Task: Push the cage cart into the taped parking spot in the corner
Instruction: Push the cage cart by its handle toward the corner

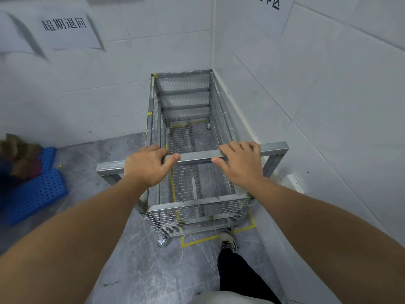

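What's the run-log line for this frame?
stage: parking | cage cart: in corner, over yellow tape | left hand: on handle bar | right hand: on bar | load: none

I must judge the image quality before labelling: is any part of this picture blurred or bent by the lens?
Head view: the wide lens bows the wall edges and tile lines; the blue crates at the left border look smeared; both hands and the cage cart appear sharp; light is even, without glare.
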`<state>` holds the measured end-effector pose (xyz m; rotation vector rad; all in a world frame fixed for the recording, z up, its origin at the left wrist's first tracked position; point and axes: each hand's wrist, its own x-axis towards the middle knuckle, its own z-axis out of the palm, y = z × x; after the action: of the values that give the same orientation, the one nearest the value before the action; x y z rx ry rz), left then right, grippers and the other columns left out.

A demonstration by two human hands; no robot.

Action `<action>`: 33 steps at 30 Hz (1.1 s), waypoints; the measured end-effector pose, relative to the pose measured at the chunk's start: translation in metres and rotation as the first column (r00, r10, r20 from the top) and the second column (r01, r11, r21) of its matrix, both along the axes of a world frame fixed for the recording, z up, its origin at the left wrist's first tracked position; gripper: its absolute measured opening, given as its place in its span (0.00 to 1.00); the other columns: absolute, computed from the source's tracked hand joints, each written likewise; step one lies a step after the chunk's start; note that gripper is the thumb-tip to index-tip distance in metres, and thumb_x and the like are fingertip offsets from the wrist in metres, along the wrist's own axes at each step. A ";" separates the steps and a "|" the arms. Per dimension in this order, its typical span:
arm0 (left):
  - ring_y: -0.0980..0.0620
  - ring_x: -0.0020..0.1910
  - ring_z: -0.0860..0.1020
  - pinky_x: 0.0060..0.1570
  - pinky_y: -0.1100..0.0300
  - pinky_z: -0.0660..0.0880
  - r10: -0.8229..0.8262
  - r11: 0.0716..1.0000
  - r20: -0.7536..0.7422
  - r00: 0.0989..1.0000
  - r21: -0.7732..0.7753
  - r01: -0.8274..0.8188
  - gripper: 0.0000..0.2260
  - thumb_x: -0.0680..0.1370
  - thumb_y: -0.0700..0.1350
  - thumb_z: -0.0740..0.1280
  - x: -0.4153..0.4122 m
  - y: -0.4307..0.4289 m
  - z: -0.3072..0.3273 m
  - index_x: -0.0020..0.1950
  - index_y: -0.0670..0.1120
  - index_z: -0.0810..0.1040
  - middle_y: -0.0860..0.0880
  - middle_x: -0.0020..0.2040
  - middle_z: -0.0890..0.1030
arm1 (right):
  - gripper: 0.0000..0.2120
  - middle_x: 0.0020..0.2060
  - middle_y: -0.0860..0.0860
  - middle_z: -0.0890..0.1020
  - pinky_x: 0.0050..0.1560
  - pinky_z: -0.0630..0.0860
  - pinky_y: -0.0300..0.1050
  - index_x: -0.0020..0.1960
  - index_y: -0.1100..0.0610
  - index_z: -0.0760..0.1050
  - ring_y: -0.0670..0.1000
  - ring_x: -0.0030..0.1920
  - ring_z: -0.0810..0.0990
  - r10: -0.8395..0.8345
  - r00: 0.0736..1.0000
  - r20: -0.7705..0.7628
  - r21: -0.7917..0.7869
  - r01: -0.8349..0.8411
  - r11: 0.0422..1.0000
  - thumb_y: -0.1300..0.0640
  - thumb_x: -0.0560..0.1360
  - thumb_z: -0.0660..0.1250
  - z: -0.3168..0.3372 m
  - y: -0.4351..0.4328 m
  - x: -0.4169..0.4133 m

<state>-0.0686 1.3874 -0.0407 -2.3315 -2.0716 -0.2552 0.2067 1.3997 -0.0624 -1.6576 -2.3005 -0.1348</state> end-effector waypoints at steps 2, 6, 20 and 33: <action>0.54 0.48 0.74 0.37 0.57 0.68 -0.020 1.000 -0.005 1.000 0.024 0.020 0.29 0.76 0.71 0.43 -0.001 -0.001 -0.001 0.52 0.57 0.78 0.57 0.48 0.77 | 0.26 0.49 0.46 0.79 0.59 0.61 0.55 0.55 0.48 0.75 0.54 0.52 0.74 -0.001 1.000 0.004 0.016 0.001 1.000 0.32 0.78 0.48 -0.001 0.001 0.000; 0.55 0.49 0.76 0.36 0.59 0.67 -0.075 0.997 -0.023 0.997 0.022 0.075 0.31 0.75 0.72 0.42 -0.003 -0.003 0.000 0.56 0.57 0.77 0.57 0.50 0.77 | 0.27 0.48 0.47 0.79 0.59 0.61 0.55 0.55 0.48 0.75 0.54 0.51 0.75 -0.004 1.000 -0.010 0.028 0.005 1.000 0.32 0.78 0.47 -0.002 -0.001 0.002; 0.51 0.39 0.75 0.32 0.57 0.71 -0.100 0.995 -0.134 0.986 0.001 0.102 0.29 0.73 0.74 0.43 0.008 0.001 0.005 0.46 0.53 0.70 0.54 0.40 0.75 | 0.25 0.48 0.48 0.79 0.56 0.60 0.53 0.54 0.48 0.74 0.55 0.50 0.74 -0.002 0.999 0.046 0.028 0.001 1.000 0.32 0.78 0.48 -0.003 0.010 0.016; 0.51 0.32 0.74 0.30 0.57 0.75 -0.079 0.995 -0.133 0.988 0.051 0.087 0.28 0.74 0.74 0.45 0.042 0.012 -0.002 0.43 0.52 0.69 0.54 0.36 0.75 | 0.24 0.42 0.52 0.78 0.51 0.64 0.54 0.49 0.52 0.74 0.58 0.44 0.73 0.046 0.996 0.077 0.130 -0.055 0.990 0.33 0.78 0.53 -0.010 0.032 0.055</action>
<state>-0.0263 1.3998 -0.0429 -2.3367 -1.8865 -0.1544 0.2616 1.4318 -0.0720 -1.5521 -2.3297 -0.3349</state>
